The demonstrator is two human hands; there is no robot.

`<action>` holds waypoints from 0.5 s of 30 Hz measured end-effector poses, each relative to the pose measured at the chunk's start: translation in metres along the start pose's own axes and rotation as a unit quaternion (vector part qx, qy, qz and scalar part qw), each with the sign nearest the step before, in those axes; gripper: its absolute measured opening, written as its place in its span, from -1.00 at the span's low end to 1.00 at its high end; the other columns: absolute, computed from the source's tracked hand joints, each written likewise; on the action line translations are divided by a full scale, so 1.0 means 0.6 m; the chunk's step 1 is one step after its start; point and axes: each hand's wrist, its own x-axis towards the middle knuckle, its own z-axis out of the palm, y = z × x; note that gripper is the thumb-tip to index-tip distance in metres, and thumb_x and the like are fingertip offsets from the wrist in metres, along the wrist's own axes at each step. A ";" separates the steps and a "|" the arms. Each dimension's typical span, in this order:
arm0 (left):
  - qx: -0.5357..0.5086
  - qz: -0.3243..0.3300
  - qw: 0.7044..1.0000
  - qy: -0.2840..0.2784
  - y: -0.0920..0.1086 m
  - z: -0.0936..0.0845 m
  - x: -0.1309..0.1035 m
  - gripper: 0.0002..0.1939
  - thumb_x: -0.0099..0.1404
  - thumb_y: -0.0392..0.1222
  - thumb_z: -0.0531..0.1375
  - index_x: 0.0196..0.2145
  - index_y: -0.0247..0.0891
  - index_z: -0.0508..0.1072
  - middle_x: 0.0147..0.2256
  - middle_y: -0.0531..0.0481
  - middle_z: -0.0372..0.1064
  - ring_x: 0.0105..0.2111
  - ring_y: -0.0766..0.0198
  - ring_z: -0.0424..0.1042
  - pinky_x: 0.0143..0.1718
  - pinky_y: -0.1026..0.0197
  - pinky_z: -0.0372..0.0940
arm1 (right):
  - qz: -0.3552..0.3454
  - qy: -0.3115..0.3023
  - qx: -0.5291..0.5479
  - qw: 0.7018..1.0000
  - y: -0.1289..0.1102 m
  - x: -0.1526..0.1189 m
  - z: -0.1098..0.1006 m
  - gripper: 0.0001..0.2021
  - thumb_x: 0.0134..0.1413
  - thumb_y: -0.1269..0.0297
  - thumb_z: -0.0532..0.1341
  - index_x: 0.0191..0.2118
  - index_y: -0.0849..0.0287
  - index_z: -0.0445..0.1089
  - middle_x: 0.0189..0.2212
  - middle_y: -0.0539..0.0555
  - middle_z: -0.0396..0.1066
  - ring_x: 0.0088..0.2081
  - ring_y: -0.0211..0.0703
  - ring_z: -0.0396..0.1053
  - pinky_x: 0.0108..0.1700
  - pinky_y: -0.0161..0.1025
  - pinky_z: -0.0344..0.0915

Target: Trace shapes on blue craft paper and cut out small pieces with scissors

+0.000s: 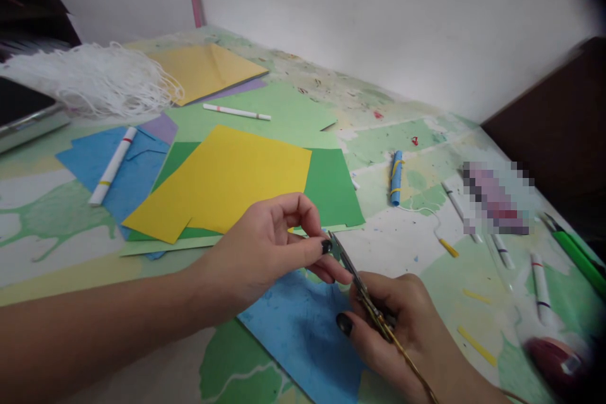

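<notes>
Head view: scissors (pixel 363 295) in right hand (pixel 404 325), blades (pixel 347 261) beside left hand (pixel 277 237), its pinch unclear.

Person's left hand (pixel 269 240): bare, slim-fingered, left thumbnail (pixel 326 245) painted black, glossy, rounded at tip. Right hand (pixel 409 315): bare too, right thumbnail (pixel 344 324) in same black polish, broad oval, small pale highlight on it. Other nails hidden or too small to judge. Left forearm (pixel 118 322) uncovered from wrist to edge of view, slender, smooth-outlined. Right wrist (pixel 457 369) likewise uncovered.
</notes>
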 end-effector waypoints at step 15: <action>0.038 0.003 0.999 0.018 0.001 0.000 -0.001 -0.80 0.16 -0.36 0.17 -0.46 -0.24 0.16 -0.57 0.17 0.38 -0.44 0.27 0.53 -0.41 0.34 0.31 | 0.017 0.009 -0.014 1.000 -0.012 0.006 0.002 -0.65 0.06 0.19 0.06 -0.63 0.16 -0.07 -0.69 -0.12 -0.19 -0.62 -0.40 -0.22 -0.64 -0.36 -0.21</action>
